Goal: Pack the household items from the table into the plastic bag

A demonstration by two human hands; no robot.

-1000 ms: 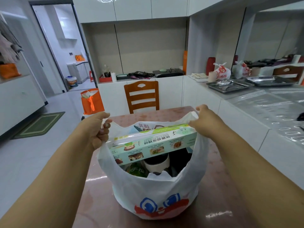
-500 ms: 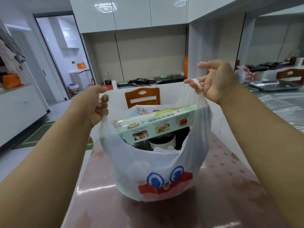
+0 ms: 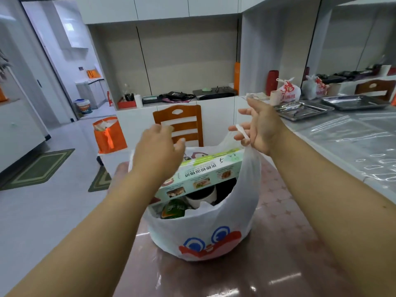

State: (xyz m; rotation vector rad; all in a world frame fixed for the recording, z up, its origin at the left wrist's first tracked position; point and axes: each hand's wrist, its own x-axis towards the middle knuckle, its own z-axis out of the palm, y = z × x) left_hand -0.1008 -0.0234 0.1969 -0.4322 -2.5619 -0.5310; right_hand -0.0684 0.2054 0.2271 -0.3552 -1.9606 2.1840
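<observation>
The white plastic bag (image 3: 205, 234), printed with blue eyes and a red mouth, stands on the reddish table (image 3: 285, 254). Inside it lie a long green-and-white box (image 3: 205, 174), a green packet (image 3: 173, 210) and a white cup (image 3: 203, 198). My right hand (image 3: 260, 129) is raised above the bag's right side, its fingers hooked through the right handle. My left hand (image 3: 158, 151), blurred, is over the box at the bag's left side. Its fingers are curled, the bag's left edge rises to it, and the handle itself is hidden under the hand.
A wooden chair (image 3: 179, 124) stands at the table's far end, and an orange bag (image 3: 109, 135) sits on the floor to its left. A counter (image 3: 351, 133) with metal trays (image 3: 304, 109) and a tied bag (image 3: 288, 91) runs along the right.
My left hand has swung right, from the bag's left side to above the box. My right hand has dropped slightly and spread its fingers. The bag has settled lower.
</observation>
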